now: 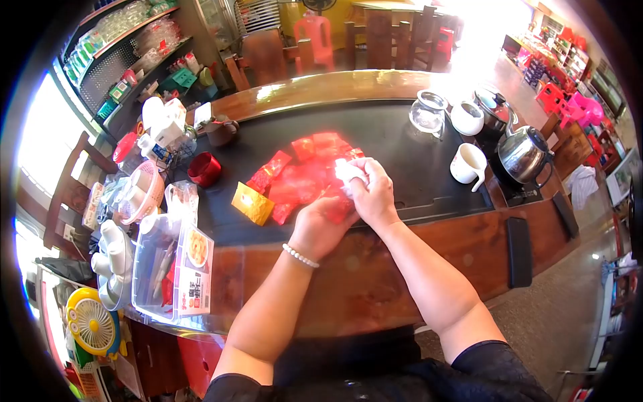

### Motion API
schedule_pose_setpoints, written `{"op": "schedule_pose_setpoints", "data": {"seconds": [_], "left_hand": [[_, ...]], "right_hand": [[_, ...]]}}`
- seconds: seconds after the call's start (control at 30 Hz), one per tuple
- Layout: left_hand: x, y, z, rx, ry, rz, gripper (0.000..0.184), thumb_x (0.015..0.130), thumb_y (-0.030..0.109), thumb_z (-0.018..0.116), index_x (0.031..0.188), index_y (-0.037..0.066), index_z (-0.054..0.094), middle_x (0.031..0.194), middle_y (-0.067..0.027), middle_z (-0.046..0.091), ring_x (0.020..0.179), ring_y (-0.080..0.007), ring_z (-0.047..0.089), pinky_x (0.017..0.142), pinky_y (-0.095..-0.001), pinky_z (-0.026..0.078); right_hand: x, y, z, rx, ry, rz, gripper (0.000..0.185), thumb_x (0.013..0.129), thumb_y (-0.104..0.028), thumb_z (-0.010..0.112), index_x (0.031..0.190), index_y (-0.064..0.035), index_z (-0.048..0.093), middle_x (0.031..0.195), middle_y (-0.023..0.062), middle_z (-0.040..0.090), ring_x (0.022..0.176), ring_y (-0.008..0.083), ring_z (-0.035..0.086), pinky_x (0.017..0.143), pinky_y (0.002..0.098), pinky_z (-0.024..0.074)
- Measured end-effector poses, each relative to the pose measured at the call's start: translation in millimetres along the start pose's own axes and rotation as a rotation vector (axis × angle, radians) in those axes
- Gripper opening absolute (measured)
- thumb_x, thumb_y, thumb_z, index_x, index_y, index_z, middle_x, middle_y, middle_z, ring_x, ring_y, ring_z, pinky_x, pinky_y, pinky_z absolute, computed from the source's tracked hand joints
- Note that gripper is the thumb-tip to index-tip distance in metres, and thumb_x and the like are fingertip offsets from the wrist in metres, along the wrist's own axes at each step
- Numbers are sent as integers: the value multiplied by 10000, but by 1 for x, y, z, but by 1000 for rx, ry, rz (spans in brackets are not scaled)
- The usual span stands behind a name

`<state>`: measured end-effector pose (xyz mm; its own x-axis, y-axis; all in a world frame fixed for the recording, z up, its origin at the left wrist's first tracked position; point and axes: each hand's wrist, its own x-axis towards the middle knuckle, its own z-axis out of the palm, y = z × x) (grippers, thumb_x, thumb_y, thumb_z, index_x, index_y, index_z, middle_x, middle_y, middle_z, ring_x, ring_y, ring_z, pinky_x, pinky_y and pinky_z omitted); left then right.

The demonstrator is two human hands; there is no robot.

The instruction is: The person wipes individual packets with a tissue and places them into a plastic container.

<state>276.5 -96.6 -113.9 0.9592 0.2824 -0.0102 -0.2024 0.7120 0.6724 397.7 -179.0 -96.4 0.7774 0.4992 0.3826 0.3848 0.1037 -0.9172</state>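
Observation:
My right hand (375, 197) is closed on a crumpled white tissue (348, 173) above the black tray (268, 141). Low and close beside it is my left hand (318, 228), wearing a white bead bracelet; a red glare covers its fingers, so I cannot tell what they grip. Just beyond both hands lies a loose pile of shiny red packets (298, 184), partly washed out by red light. A gold packet (252, 203) rests at the pile's left edge.
To the left stand a red cup (204, 169), a pink basket (144, 191) and a clear plastic box (157, 268). On the right are a glass pot (427, 114), a white mug (467, 163) and a steel kettle (524, 155). A wooden rim (435, 258) edges the table.

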Motion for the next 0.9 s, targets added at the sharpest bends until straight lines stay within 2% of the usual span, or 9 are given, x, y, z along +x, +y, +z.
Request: {"op": "schedule_pose_setpoints", "data": {"seconds": [0.07,0.2,0.3,0.47,0.6,0.67,0.77,0.8,0.9], "left_hand": [[4,4,-3,-164,-41,-30,257,923,70,452,1123,-16,589,1160,-136,635,1156,-250,558,1065,-450,388],[9,12,-5,-308,-73,45,282,910,14,465,1175,-17,556,1199,-120,609,1158,-242,557,1041,-404,412],[11,14,3,-141,72,-11,478,856,-54,453,1332,-20,451,1255,-156,561,1170,-267,552,1006,-367,452],[10,14,21,-38,57,-4,556,867,-54,462,1415,17,399,1359,-147,498,1237,-259,518,1051,-400,434],[8,10,26,38,113,24,474,884,-56,513,1349,29,466,1250,-93,565,1147,-199,567,968,-361,486],[6,10,28,79,167,49,436,897,-44,557,1317,61,503,1168,-45,602,1082,-150,592,894,-317,516],[11,1,18,389,171,214,360,907,-1,564,1265,21,529,1181,-82,607,1074,-169,600,901,-313,509],[16,1,18,669,172,365,296,913,12,573,1209,16,566,1132,-73,630,1043,-150,600,864,-291,503],[11,-4,22,848,209,484,273,917,23,573,1190,11,574,1114,-70,634,1016,-146,604,846,-284,499]], "right_hand": [[-6,-9,1,-82,-23,-99,205,802,0,556,991,-5,636,975,174,652,892,303,659,786,364,527],[-14,-25,1,-175,-216,-294,220,768,4,561,972,-38,633,930,141,623,860,333,619,753,387,502],[-4,-18,-5,-372,-101,-452,212,761,-18,570,960,-59,629,920,132,625,847,333,618,747,407,495],[11,12,-16,-308,158,-133,193,781,-53,549,962,-32,613,925,165,630,865,356,622,782,421,513],[4,-4,-11,-213,51,-142,189,800,-73,573,966,-12,640,978,177,652,889,331,643,801,375,517],[-2,-10,-7,-167,-43,-275,204,775,-17,571,962,-34,654,941,146,630,860,311,631,780,378,510],[-5,-29,-7,-202,-154,-467,202,747,17,572,900,-66,675,878,104,590,808,282,605,752,372,486],[-5,-34,-9,-241,-196,-554,204,740,23,573,881,-77,682,859,91,576,793,274,596,742,371,478],[-10,-43,-5,-370,-196,-641,200,728,23,580,833,-106,691,830,67,554,765,269,576,724,366,456]]}}
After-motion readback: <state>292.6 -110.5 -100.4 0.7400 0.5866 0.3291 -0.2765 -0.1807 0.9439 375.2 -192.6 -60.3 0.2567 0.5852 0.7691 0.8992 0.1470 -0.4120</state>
